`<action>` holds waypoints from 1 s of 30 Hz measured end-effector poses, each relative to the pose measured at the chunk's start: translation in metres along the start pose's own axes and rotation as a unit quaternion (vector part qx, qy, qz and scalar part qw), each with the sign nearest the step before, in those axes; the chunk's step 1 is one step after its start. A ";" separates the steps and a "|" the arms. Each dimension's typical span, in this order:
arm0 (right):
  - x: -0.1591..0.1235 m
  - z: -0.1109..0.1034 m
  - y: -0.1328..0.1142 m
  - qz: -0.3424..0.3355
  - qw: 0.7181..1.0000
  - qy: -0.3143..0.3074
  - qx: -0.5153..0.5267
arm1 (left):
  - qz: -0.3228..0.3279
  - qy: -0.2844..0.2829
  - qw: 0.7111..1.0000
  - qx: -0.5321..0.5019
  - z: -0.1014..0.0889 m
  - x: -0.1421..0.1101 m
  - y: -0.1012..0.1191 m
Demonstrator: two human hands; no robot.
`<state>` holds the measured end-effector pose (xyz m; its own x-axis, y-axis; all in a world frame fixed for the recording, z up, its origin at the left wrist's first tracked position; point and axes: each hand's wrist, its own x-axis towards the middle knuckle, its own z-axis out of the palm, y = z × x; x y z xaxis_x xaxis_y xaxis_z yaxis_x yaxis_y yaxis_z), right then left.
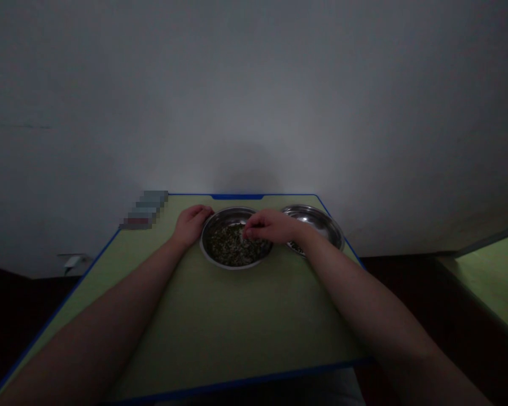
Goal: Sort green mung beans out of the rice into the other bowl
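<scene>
Hands reach forward over the pale green desk point(237, 316) with its blue edge. The left hand point(191, 224) lies loosely curled just beside a round stainless-steel bowl point(203, 242), while the right hand point(271, 225) pinches its fingertips together in the speckled mix of dark-green and pale grains point(231, 247) filling that bowl's base. Most of the mix remains there; beyond, a second shiny steel dish point(317, 217) shows only a small dark patch of bits point(296, 247) near the right wrist, against a grey wall point(254, 96).
</scene>
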<state>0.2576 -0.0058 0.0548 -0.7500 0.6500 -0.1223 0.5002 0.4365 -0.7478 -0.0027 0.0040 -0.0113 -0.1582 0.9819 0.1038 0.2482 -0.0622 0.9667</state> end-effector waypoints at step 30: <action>-0.095 -0.041 0.050 0.031 0.978 0.200 0.057 | -0.012 0.004 0.999 -0.029 0.002 0.001 -0.002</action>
<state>0.3719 -0.0205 0.0561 -0.4791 0.8742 0.0792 0.4710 0.3322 -0.8172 -0.0020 0.0054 -0.0137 -0.1705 0.9820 0.0816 0.1884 -0.0488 0.9809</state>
